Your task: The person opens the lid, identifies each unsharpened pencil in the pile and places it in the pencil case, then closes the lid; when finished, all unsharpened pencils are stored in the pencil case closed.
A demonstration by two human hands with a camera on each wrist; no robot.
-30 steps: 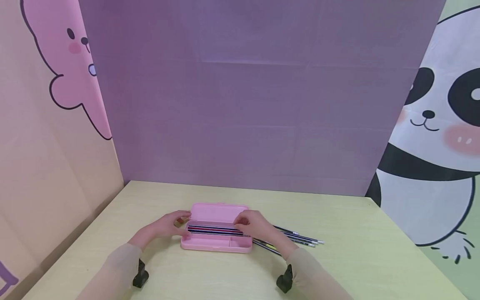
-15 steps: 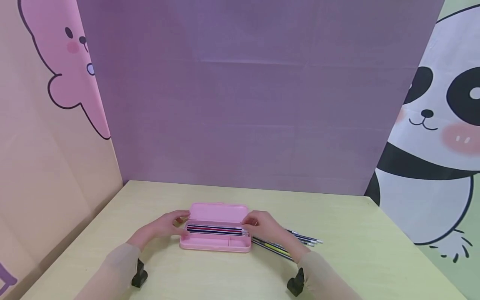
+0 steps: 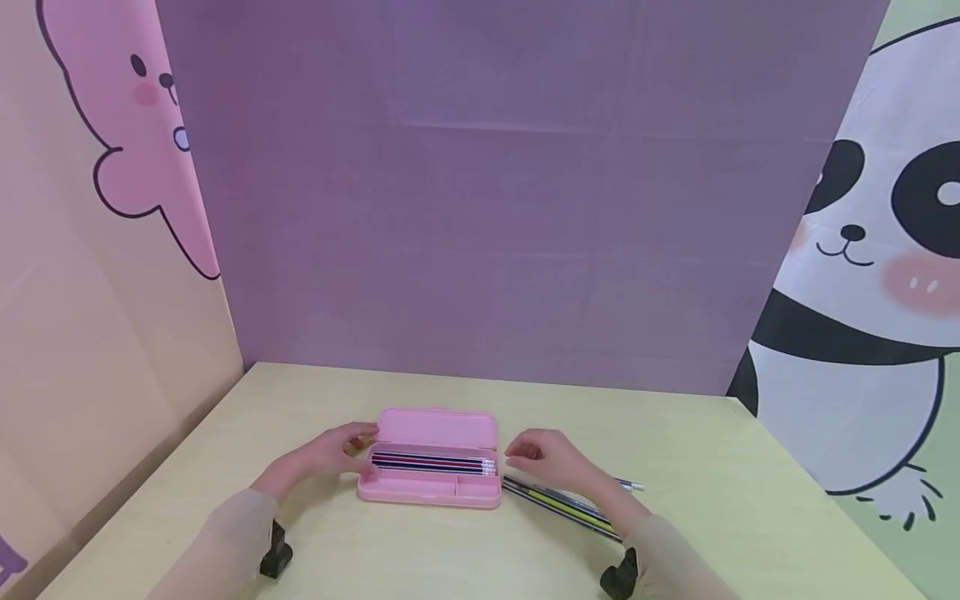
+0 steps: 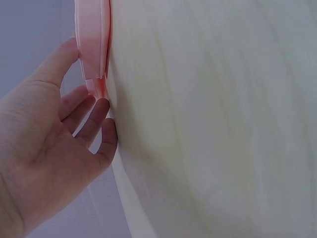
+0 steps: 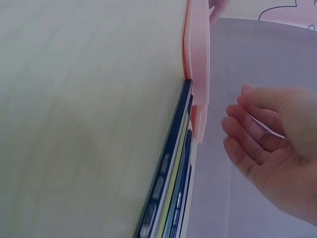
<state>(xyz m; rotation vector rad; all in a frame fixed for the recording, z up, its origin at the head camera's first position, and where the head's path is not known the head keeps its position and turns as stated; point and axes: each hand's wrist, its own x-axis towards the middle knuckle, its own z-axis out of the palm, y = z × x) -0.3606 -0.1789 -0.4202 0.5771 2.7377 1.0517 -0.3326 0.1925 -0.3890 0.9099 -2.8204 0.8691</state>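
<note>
A pink pencil case (image 3: pixel 402 492) lies on the table with its lid (image 3: pixel 437 428) folded back. In its rear compartment lies a row of several striped pencils (image 3: pixel 431 462), dark blue and red. My left hand (image 3: pixel 330 452) rests against the case's left end: the thumb (image 4: pixel 69 53) touches the body, and the loosely bent fingers lie by the lid. To the right of the case, my right hand (image 3: pixel 553 458) hovers above the table, its fingers loosely bent and holding nothing. Beneath it lie several loose pencils (image 3: pixel 558 503), partly hidden by the wrist.
The front compartments of the case, split by a divider (image 3: pixel 456 485), hold nothing visible. Pale wood table (image 3: pixel 420 550) surrounds the case. Behind stands a purple backdrop (image 3: pixel 480 208), with a panda picture (image 3: pixel 847 417) on the right.
My right hand has moved from over the pencils in the case to the right, past the case's end, uncovering their white-tipped ends. My left hand stays at the case's left end.
</note>
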